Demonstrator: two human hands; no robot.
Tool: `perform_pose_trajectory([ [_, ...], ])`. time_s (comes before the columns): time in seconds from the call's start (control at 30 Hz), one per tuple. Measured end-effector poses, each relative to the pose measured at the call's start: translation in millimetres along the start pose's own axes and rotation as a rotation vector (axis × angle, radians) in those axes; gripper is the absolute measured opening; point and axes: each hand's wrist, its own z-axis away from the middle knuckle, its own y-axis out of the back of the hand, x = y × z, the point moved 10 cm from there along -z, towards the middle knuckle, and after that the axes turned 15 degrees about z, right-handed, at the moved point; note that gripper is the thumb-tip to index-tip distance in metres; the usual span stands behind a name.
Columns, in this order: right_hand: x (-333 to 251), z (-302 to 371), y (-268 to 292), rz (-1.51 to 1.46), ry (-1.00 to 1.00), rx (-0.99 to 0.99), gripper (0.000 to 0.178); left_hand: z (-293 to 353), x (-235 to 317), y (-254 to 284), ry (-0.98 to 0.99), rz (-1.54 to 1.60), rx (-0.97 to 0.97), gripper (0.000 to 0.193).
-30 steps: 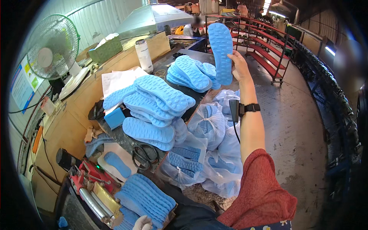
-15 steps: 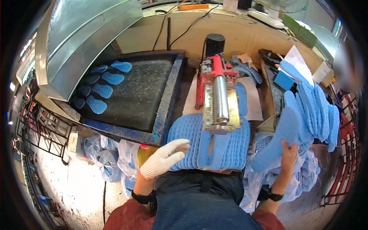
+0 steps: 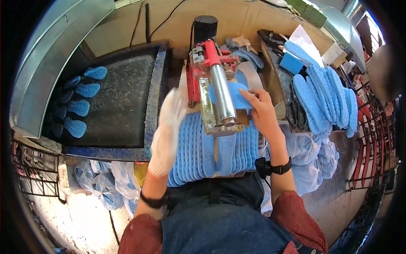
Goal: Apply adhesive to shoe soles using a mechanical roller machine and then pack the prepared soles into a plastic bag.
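My bare right hand (image 3: 263,108) pinches a blue shoe sole (image 3: 241,94) between thumb and fingers. The sole lies on the machine's bed, partly hidden behind a steel roller (image 3: 223,95) on the red-framed machine (image 3: 211,57). My left hand (image 3: 168,127), in a white knit glove, is raised left of the machine, fingers stretched out and holding nothing. Below the roller, a row of blue soles (image 3: 190,146) stands packed on edge in front of my apron, split by a gap near the middle.
To the left, a dark belt (image 3: 122,101) in a blue frame carries several blue soles (image 3: 78,108) beside a metal hood (image 3: 55,55). At right, more soles (image 3: 315,99) are piled near black scissors (image 3: 295,111) and a blue block (image 3: 291,63). Bagged soles (image 3: 306,146) sit below.
My right hand has brought the sole from the right side in to the machine's roller. My left hand has moved up and forward. The view has shifted to the right.
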Motion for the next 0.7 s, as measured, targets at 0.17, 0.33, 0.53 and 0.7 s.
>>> perform_pose_trajectory([
  [0.17,31.6,34.6,-4.1,-0.782,-0.291,-0.007,0.036,-52.4,-22.7,-30.1,0.022,-0.428,-0.303,0.07],
  [0.33,68.4,112.6,-51.2,-1.026,-0.847,-0.102,0.019,-45.5,-68.9,9.1,0.089,-0.347,-0.132,0.075],
  [0.53,-19.9,139.1,-147.3,-1.141,-0.687,-0.476,0.021,-4.7,-92.1,44.6,0.225,-0.08,-0.003,0.079],
  [0.7,-84.2,125.4,-174.1,-0.276,-0.173,-0.536,0.039,52.2,-82.5,59.5,0.473,0.007,0.201,0.062],
])
